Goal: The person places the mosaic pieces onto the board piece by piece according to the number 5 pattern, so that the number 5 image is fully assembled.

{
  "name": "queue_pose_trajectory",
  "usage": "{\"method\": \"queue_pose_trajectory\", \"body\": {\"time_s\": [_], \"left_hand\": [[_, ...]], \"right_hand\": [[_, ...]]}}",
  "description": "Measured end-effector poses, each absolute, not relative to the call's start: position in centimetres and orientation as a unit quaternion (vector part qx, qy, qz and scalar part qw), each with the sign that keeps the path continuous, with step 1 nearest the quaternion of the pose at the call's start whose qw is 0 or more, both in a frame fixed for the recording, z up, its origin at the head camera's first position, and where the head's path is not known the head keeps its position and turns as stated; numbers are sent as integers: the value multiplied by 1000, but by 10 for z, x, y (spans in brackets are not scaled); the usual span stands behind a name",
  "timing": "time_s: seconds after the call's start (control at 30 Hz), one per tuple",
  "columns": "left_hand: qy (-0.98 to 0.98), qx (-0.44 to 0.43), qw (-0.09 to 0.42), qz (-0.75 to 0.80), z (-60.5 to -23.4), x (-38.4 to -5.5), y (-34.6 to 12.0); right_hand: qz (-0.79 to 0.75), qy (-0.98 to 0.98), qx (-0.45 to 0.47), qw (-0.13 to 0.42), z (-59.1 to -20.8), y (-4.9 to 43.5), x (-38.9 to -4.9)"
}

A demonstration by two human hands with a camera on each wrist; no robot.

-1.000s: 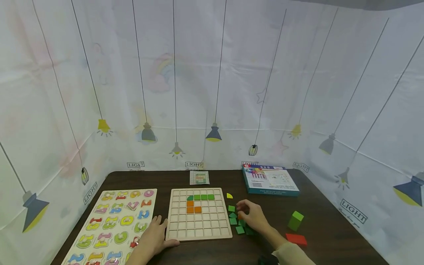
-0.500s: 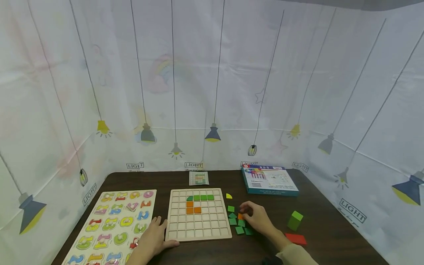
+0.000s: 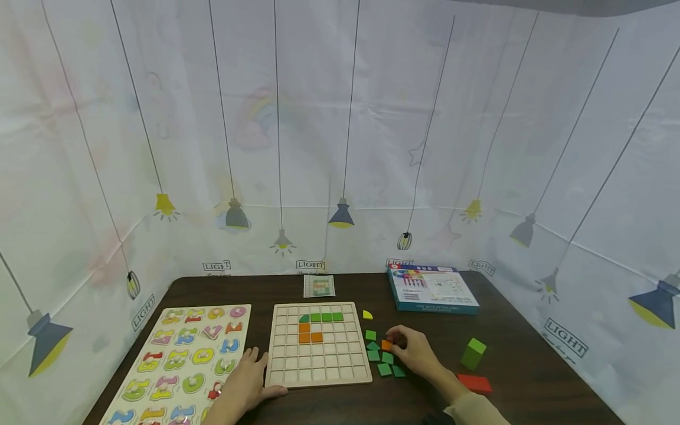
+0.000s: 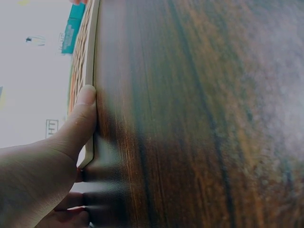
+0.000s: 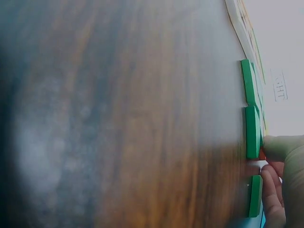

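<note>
In the head view a square wooden grid board lies mid-table, bearing several green and orange tiles in its upper part. My left hand rests at the board's lower left corner, its fingers along the left side and the thumb against the near edge. To the right of the board, my right hand pinches an orange square tile between thumb and fingers, low among loose green tiles. In the right wrist view, green tiles stand close to the fingertips, and the orange tile is mostly hidden.
Left lies a number puzzle board with knobbed pieces. A small pattern card sits behind the grid board. A flat box is at the back right. A yellow quarter-circle piece, green block and red block lie rightward.
My right hand has shifted slightly right and settled by the orange tile, which shows more clearly between the fingers now. The left hand has stayed at the board.
</note>
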State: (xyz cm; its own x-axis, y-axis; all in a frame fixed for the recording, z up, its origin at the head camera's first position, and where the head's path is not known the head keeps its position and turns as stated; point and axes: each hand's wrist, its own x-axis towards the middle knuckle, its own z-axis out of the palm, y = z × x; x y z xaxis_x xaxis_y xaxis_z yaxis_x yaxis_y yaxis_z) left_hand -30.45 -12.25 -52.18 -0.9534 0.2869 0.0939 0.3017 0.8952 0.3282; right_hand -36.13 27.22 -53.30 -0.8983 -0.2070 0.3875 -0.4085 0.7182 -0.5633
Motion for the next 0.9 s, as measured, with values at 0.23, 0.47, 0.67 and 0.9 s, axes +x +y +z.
{"method": "queue_pose_trajectory", "body": {"time_s": [0.23,0.47,0.67,0.9], "left_hand": [[-973,-153,22,-174,-520,-304,-122],[-973,-151,13,-172,-521,-305,-122],[-973,-150,16,-175,-521,-304,-123],[-973,-153,24,-172,-521,-304,-122]], "right_hand": [[329,-918,166,146,-535,272,-365],[306,-926,162,151,-538,272,-369],[314,-921,173,154,-538,273,-371],[369,-899,167,164,-524,264,-375]]}}
